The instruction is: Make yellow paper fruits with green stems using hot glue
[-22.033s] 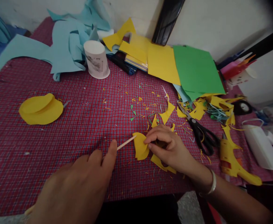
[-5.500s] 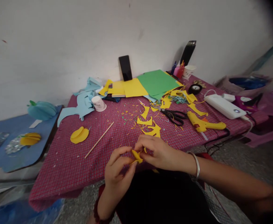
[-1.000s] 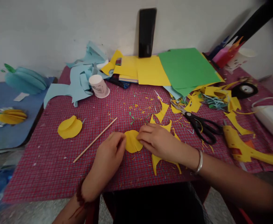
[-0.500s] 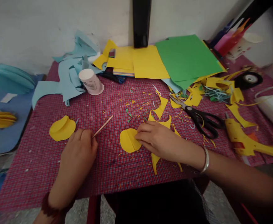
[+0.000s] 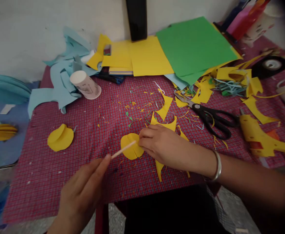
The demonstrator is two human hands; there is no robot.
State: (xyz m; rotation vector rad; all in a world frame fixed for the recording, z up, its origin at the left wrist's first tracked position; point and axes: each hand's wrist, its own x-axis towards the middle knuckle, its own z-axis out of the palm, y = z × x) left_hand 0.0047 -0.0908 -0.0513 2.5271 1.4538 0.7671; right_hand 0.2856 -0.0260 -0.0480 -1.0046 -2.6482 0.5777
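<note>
My left hand (image 5: 85, 188) grips a thin pale wooden stick (image 5: 123, 150) between thumb and fingers. The stick's far end reaches over a creased yellow paper circle (image 5: 129, 151) on the tablecloth; I cannot tell whether it touches. At the circle's right edge, my right hand (image 5: 162, 146) has its fingers closed on the paper. Beneath and around that hand lies a cut yellow paper offcut (image 5: 160, 169). Over to the left sits a stack of folded yellow paper circles (image 5: 60, 139), one flap standing up.
Black-handled scissors (image 5: 213, 118) and a yellow glue gun (image 5: 259, 136) lie to the right. A paper cup (image 5: 85, 85) stands before blue paper scraps (image 5: 62, 78). Yellow sheets (image 5: 151, 57) and green sheets (image 5: 196, 48) line the wall, under a black upright object (image 5: 137, 21).
My left hand has come away from near the left yellow stack and swung the stick toward the paper circle. My right hand stays at the circle's edge. The view has shifted slightly.
</note>
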